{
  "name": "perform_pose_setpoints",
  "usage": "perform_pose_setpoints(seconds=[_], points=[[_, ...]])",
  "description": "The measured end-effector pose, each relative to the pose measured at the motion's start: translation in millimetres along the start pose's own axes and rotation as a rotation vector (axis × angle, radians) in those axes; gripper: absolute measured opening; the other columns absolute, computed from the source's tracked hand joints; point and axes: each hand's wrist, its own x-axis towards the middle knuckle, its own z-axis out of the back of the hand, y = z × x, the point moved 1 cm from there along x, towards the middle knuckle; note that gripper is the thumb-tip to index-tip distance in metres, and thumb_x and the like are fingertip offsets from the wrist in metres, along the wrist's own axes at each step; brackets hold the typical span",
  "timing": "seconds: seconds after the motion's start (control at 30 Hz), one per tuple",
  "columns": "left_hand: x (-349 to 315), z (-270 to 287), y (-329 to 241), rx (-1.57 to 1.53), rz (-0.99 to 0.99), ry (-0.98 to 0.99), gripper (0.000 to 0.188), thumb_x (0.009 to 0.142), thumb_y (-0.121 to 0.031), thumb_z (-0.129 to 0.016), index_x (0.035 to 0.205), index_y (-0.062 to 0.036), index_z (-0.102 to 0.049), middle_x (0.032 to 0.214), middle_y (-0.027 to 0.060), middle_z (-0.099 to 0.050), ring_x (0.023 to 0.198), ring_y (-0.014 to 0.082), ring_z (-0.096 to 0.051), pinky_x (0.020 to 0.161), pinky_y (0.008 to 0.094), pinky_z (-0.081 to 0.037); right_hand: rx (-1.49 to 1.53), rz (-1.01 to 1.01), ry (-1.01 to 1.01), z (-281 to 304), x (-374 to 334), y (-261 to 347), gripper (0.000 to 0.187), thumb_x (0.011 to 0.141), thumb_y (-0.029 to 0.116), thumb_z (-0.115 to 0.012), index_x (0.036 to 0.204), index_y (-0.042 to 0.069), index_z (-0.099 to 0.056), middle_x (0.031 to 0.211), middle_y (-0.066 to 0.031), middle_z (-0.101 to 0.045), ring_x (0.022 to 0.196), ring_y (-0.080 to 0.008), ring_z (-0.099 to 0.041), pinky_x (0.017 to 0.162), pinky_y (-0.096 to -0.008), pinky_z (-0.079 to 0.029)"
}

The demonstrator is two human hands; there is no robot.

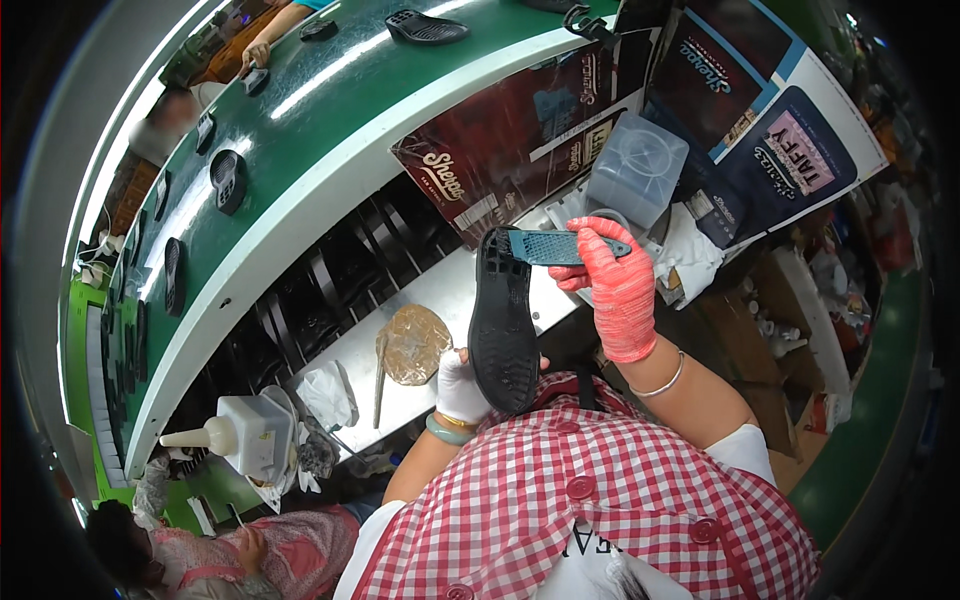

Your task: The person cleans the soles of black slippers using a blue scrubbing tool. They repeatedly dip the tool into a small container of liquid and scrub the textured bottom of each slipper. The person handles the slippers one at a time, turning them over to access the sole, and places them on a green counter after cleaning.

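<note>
My left hand (463, 392), in a white glove with bare fingertips, grips a black shoe sole (503, 335) by its lower part. The sole stands tilted up in front of my apron, its hollow inner side towards me. In a red knitted glove, my right hand (617, 285) is closed around a teal brush (548, 248) with a flat, textured handle. The brush's far end meets the upper end of the sole, and its bristles cannot be made out there. On the metal worktop beside my left hand lies a round, plastic-wrapped brown lid or disc (418, 345), with a thin stick (380, 380) along it.
A green conveyor belt (330, 85) carrying several black soles curves along the left and far side. Printed cardboard panels (500, 150) and a clear plastic tub (637, 168) stand ahead. At left are a white squeeze bottle (245, 437) and a seated co-worker (265, 555). Another person's hand (257, 55) reaches the belt.
</note>
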Motion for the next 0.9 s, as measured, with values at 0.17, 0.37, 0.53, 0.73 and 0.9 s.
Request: perform_pose_setpoints(seconds=[0.17, 0.37, 0.53, 0.73, 0.9], points=[[-3.7, -1.4, 3.2, 0.048, 0.003, -0.006, 0.077, 0.071, -0.041, -0.062, 0.131, 0.0012, -0.039, 0.119, 0.0275, -0.052, 0.107, 0.0453, -0.053, 0.091, 0.0514, -0.046, -0.001, -0.025, 0.022, 3.5, -1.4, -0.4, 0.018, 0.093, 0.014, -0.052, 0.101, 0.0, -0.059, 0.079, -0.0114, -0.064, 0.062, -0.0145, -0.065, 0.054, -0.0214, -0.052], [-5.9, -3.9, 6.7, 0.079, -0.003, -0.009, 0.074, 0.072, -0.039, -0.06, 0.132, 0.0003, -0.039, 0.119, 0.0257, -0.052, 0.106, 0.045, -0.054, 0.092, 0.0497, -0.046, -0.009, -0.046, 0.081, 6.3, -4.5, 6.8, 0.018, 0.093, 0.014, -0.052, 0.1, -0.001, -0.059, 0.078, -0.0102, -0.064, 0.061, -0.0141, -0.064, 0.053, -0.0209, -0.052], [-5.0, -4.0, 9.4, 0.076, 0.01, -0.036, 0.073, 0.072, -0.039, -0.06, 0.132, -0.0007, -0.04, 0.119, 0.0253, -0.052, 0.105, 0.045, -0.054, 0.092, 0.0488, -0.045, -0.082, -0.073, 0.143, 12.1, -6.3, 10.8, 0.017, 0.091, 0.013, -0.053, 0.098, -0.002, -0.059, 0.081, -0.0094, -0.064, 0.061, -0.0123, -0.064, 0.051, -0.0192, -0.05], [-0.5, -5.8, 12.1, 0.057, -0.011, -0.057, 0.074, 0.073, -0.039, -0.06, 0.133, -0.0024, -0.037, 0.12, 0.0232, -0.052, 0.106, 0.0461, -0.053, 0.092, 0.0506, -0.045, -0.121, -0.113, 0.136, 9.4, -17.1, 9.0, 0.018, 0.091, 0.013, -0.053, 0.097, -0.001, -0.061, 0.078, -0.0075, -0.063, 0.059, -0.0108, -0.062, 0.05, -0.0184, -0.049], [3.7, -0.5, 8.7, -0.027, 0.037, 0.011, 0.074, 0.074, -0.034, -0.064, 0.136, -0.0049, -0.035, 0.127, 0.0189, -0.048, 0.113, 0.0431, -0.049, 0.097, 0.0549, -0.039, -0.154, -0.156, 0.117, 6.9, -22.3, 4.8, 0.017, 0.09, 0.014, -0.056, 0.095, -0.001, -0.062, 0.079, -0.0061, -0.063, 0.057, -0.01, -0.063, 0.049, -0.0177, -0.048]])
